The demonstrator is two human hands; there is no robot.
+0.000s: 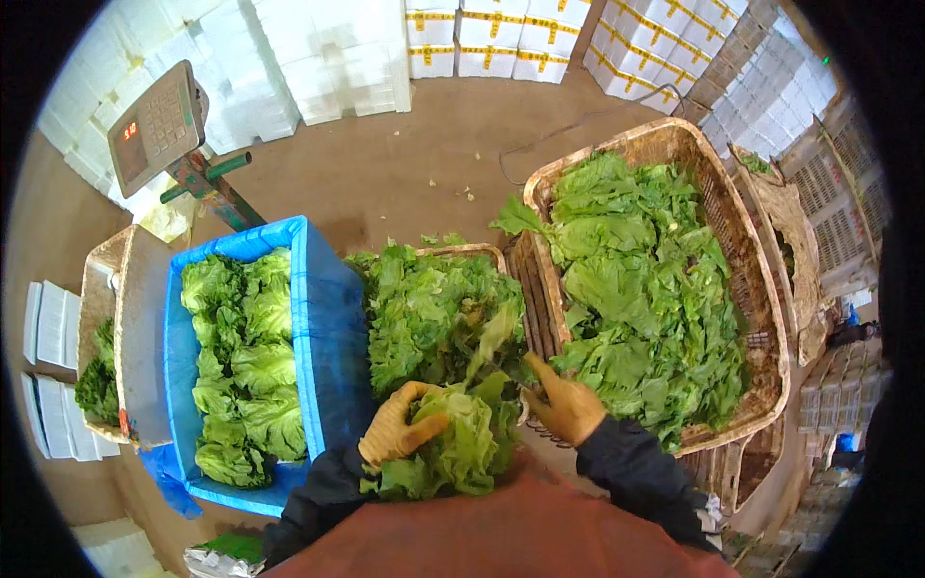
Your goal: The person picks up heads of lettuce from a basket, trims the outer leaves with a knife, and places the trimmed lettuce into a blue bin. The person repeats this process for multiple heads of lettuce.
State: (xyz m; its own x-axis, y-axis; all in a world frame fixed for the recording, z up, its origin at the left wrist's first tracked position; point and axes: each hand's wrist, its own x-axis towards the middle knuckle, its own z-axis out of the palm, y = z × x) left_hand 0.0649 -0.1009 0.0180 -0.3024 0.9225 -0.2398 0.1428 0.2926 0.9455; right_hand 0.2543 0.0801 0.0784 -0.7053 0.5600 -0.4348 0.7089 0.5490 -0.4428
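Note:
My left hand (397, 433), in a tan glove, is shut on a green lettuce head (462, 433) held close against my reddish-brown apron (491, 527). To its right is my gloved right hand (571, 408), index finger stretched forward and thumb apart from it. Whether a thin tool lies in its grip cannot be made out. A pale, blurred leaf (495, 336) hangs just beyond the held head. Beneath and ahead, loose lettuce leaves (433, 311) fill a middle crate (470, 250), whose near side is hidden.
At left stands a blue-lined crate (329, 339) of lettuce heads (264, 368). A larger, dirty crate (769, 339) at right holds piled lettuce (643, 289). A digital scale (155, 130) rises behind the blue crate. White foam boxes (347, 58) line the far side; a cable (564, 130) crosses the floor.

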